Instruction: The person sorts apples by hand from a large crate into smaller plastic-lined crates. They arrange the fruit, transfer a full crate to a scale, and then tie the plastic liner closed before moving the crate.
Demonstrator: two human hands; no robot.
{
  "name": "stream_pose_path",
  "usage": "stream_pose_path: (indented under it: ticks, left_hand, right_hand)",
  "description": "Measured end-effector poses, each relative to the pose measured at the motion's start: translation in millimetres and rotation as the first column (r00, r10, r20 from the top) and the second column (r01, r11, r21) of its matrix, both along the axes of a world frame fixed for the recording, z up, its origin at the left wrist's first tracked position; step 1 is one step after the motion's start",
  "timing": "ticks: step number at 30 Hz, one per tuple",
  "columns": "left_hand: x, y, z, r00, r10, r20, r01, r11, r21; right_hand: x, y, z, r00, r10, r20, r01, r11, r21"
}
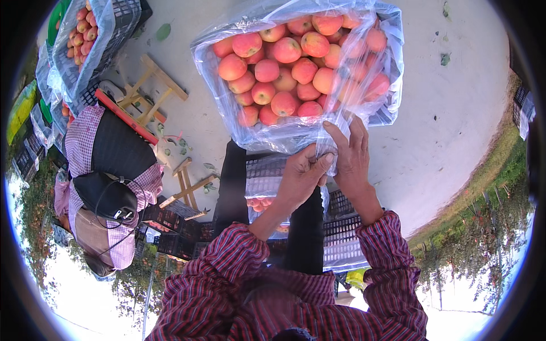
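Red and pink apples (283, 68) fill a crate lined with a clear plastic bag (222, 108). The crate stands in front of me, and loose film is folded over the apples on its right side. At the near edge, my left hand (303, 172) pinches a gathered strip of the bag between thumb and fingers. My right hand (353, 155) is right beside it, holding the same film, with its fingers partly spread and pointing towards the crate. The film hides part of the right fingers' grip.
Left of me, a person (113, 179) in a checked top bends beside a red-edged object (126, 117). Wooden stools (149, 91) and another apple crate (83, 38) stand on that side. Behind my legs are stacked black crates (341, 226). Leaves (163, 32) lie on the concrete; grass (490, 170) borders it.
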State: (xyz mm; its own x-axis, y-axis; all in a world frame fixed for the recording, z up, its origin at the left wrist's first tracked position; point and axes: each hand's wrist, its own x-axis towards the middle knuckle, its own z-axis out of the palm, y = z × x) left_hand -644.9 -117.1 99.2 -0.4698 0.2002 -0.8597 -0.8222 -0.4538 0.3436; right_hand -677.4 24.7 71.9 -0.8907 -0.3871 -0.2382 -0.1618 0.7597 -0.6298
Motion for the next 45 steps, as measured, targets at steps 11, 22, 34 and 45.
stream_pose_path:
  ticks: [11, 22, 34, 45]
  left_hand:
    - [-67, -275, -203, 0.937, 0.35, -0.002, -0.261, 0.693, -0.672]
    - [-66, -198, -161, 0.899, 0.135, -0.418, -0.437, 0.358, -0.825]
    - [-10, -52, -163, 0.989, -0.058, 0.137, 0.149, 0.41, -0.9]
    - [20, -50, -195, 0.856, 0.509, -0.089, -0.445, 0.638, -0.629]
  right_hand:
    - [-107, -19, 12, 0.883, -0.224, -0.412, 0.212, 0.974, -0.077]
    - [-36, -56, -72, 0.957, 0.05, 0.286, -0.059, 0.998, 0.025]
    - [-30, -66, -70, 0.793, -0.385, 0.472, 0.442, 0.897, -0.01]
    - [-14, -49, -81, 0.781, -0.402, 0.477, 0.463, 0.886, -0.013]
